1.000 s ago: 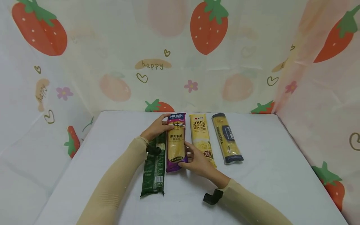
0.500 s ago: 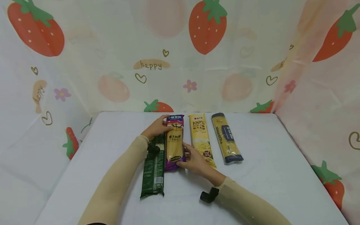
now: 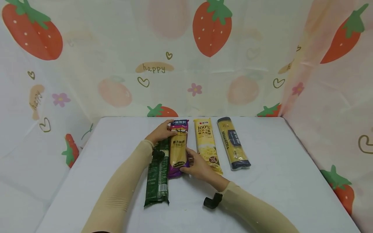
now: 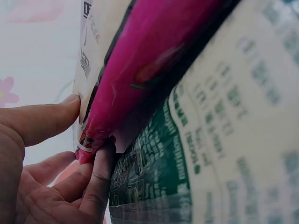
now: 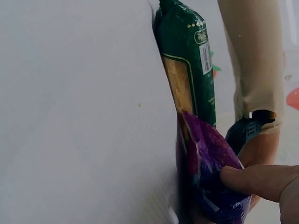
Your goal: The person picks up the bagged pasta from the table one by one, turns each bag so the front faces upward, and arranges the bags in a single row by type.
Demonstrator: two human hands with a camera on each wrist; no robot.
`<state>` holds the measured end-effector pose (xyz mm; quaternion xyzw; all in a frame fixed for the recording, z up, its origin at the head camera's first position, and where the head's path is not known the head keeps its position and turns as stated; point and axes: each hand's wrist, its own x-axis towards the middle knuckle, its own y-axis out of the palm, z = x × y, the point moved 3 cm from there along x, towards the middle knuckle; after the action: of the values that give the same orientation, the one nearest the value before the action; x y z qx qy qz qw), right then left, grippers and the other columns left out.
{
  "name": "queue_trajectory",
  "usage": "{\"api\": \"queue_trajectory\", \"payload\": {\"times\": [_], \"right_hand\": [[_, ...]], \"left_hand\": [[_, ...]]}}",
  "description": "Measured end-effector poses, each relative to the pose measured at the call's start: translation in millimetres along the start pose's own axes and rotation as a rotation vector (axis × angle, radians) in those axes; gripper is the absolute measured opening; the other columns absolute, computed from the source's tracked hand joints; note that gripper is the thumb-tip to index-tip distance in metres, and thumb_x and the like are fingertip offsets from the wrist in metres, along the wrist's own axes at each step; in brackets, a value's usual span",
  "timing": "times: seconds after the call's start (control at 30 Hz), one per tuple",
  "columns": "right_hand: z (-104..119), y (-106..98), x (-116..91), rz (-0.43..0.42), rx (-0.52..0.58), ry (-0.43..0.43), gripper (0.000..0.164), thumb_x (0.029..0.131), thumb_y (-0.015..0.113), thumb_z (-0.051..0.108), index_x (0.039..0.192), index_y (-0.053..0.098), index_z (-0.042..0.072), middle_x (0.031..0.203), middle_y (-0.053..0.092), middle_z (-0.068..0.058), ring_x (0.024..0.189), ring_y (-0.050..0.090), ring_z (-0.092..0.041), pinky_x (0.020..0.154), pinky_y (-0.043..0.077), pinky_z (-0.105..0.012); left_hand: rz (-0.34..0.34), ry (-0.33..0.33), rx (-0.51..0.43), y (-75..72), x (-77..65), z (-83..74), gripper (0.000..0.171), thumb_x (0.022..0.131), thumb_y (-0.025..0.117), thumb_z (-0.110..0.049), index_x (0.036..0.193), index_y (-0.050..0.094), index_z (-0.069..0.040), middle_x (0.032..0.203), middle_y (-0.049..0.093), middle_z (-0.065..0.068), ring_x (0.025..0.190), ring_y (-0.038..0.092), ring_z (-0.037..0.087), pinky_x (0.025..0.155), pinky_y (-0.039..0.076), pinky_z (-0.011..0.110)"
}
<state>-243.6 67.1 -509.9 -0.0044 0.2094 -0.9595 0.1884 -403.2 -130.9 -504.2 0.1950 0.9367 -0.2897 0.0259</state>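
A purple pack of spaghetti (image 3: 178, 145) with a clear window lies lengthwise between both hands. My left hand (image 3: 160, 132) grips its far left edge, thumb on top and fingers underneath, as the left wrist view shows. My right hand (image 3: 199, 165) pinches the near right corner, and in the right wrist view its thumb (image 5: 252, 179) presses on the crinkled purple end. Right beside it on the left lies a dark green spaghetti pack (image 3: 157, 181), whose far part is hidden by my left hand and wrist. The purple pack's left edge is right against the green one.
To the right, a yellow pasta pack (image 3: 206, 139) lies on the white table (image 3: 186, 216), partly behind my right hand. Farther right is a spaghetti pack with dark blue ends (image 3: 234, 144), slightly slanted. A strawberry-print curtain (image 3: 212, 84) stands behind the table.
Both hands have moved the purple pack slightly left, closer to the green pack. The head view has also shifted a little. The yellow and blue-ended packs stay in place.
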Motion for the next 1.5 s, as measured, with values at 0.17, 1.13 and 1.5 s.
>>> {"api": "queue_trajectory", "payload": {"times": [0.17, 1.13, 1.5], "right_hand": [[0.1, 3.5, 1.6, -0.003, -0.017, 0.021, 0.089, 0.094, 0.084, 0.006, 0.167, 0.033, 0.002, 0.159, 0.05, -0.023, 0.135, 0.059, -0.041, 0.108, 0.054, -0.051], [7.3, 8.5, -13.4, 0.069, -0.553, -0.019, 0.07, 0.092, 0.089, 0.024, 0.145, 0.059, -0.011, 0.127, 0.062, -0.024, 0.109, 0.059, -0.028, 0.098, 0.056, -0.048], [21.1, 1.2, -35.8, 0.044, -0.535, -0.071, 0.066, 0.093, 0.086, 0.02, 0.147, 0.06, -0.007, 0.127, 0.062, -0.02, 0.109, 0.062, -0.027, 0.094, 0.058, -0.046]], "left_hand": [[0.001, -0.002, 0.043, -3.4, -3.6, -1.9, 0.078, 0.109, 0.067, -0.023, 0.17, 0.024, -0.003, 0.146, 0.056, 0.035, 0.125, 0.064, 0.044, 0.112, 0.049, 0.058], [-0.134, -0.011, 0.071, 2.9, -19.2, 3.6, 0.063, 0.109, 0.068, -0.026, 0.162, 0.042, -0.003, 0.154, 0.054, 0.028, 0.14, 0.055, 0.043, 0.109, 0.052, 0.057], [-0.187, 0.064, 0.099, -18.0, -47.5, 6.3, 0.05, 0.112, 0.06, -0.022, 0.159, 0.05, -0.006, 0.151, 0.057, 0.024, 0.14, 0.052, 0.042, 0.109, 0.051, 0.059]]}}
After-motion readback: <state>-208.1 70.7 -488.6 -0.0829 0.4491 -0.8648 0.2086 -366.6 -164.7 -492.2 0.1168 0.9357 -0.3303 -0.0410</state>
